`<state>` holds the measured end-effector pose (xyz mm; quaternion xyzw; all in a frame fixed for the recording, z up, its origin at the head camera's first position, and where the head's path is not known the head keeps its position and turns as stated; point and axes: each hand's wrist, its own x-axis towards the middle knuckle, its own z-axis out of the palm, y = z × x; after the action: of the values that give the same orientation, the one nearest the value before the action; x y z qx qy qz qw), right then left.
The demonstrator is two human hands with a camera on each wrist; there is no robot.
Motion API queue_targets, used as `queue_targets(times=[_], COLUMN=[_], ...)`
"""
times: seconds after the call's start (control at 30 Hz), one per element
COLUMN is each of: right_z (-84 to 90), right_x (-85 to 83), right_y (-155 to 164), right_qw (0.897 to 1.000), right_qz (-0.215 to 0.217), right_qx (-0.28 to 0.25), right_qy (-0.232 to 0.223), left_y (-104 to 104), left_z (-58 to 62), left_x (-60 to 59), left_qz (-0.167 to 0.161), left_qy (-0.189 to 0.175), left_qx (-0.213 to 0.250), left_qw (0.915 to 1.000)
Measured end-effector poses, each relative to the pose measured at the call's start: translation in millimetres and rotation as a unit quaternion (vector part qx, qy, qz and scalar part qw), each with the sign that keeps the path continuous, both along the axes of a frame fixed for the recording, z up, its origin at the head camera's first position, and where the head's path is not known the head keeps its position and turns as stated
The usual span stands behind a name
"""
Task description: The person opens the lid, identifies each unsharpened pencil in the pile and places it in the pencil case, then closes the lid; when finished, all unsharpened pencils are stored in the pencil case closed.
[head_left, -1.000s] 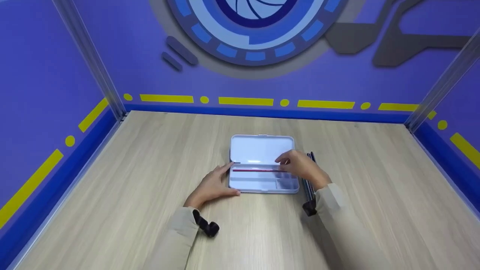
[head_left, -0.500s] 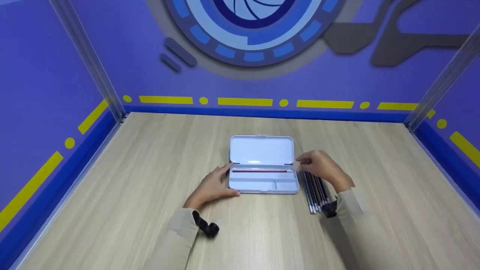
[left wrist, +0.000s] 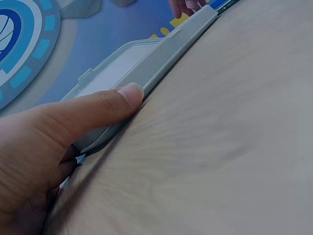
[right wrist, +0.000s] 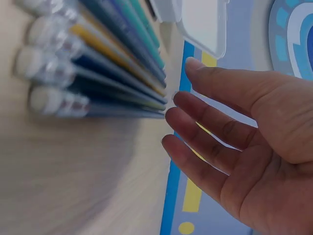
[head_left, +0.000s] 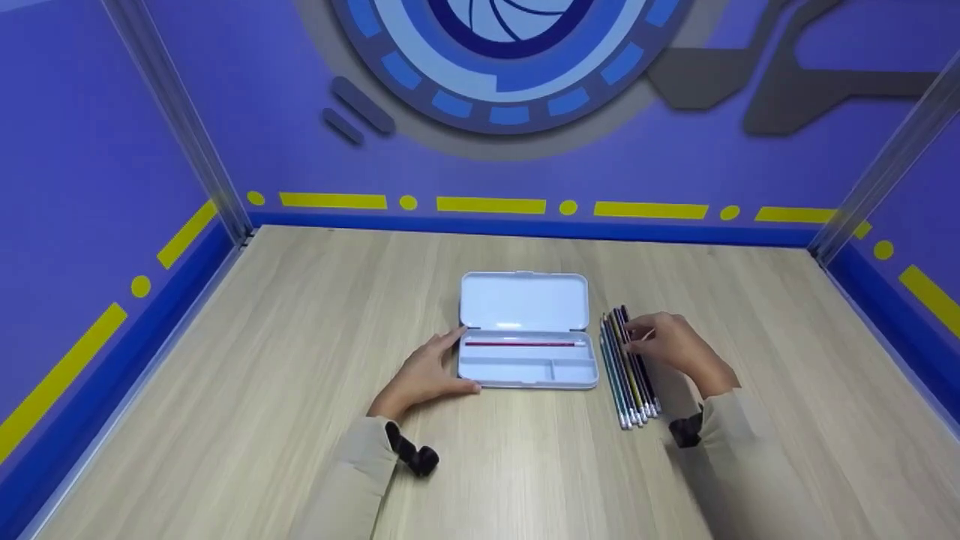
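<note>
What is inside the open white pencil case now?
In the pencil case, one red pencil lies in the long back compartment. The front compartments look empty. The left hand covers only its left outer edge.

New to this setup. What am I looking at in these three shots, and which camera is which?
No robot here: a person works with two bare hands, wearing one camera on the head and one on each wrist.

The wide shot is the head view, looking down at a wooden table inside purple walls. On it lies an open white pencil case with one red pencil in its tray. Right of the case lies a row of pencils.

The left hand rests against the case's left end; the left wrist view shows its thumb pressed on the case edge.

The right hand is at the far ends of the pencils. The right wrist view shows its fingers straight, beside the row, gripping nothing.
</note>
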<state>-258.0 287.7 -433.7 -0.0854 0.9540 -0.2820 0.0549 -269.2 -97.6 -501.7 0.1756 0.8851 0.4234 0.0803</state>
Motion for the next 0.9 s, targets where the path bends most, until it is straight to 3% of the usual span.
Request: queue_targets(times=[0.4, 0.9], right_z=[-7.7, -10.0], right_x=[6.7, 10.0], right_y=[16.8, 23.8], right_qw=[0.996, 0.994], right_qz=[-0.036, -0.036], right_qx=[0.010, -0.009], right_qy=[-0.082, -0.101], left_y=[-2.1, -1.7], left_z=[-1.7, 1.0], left_x=[-0.3, 1.0], left_qz=[-0.006, 0.000], left_qy=[0.007, -0.006], left_qx=[-0.002, -0.008], left_qw=[1.0000, 1.0000])
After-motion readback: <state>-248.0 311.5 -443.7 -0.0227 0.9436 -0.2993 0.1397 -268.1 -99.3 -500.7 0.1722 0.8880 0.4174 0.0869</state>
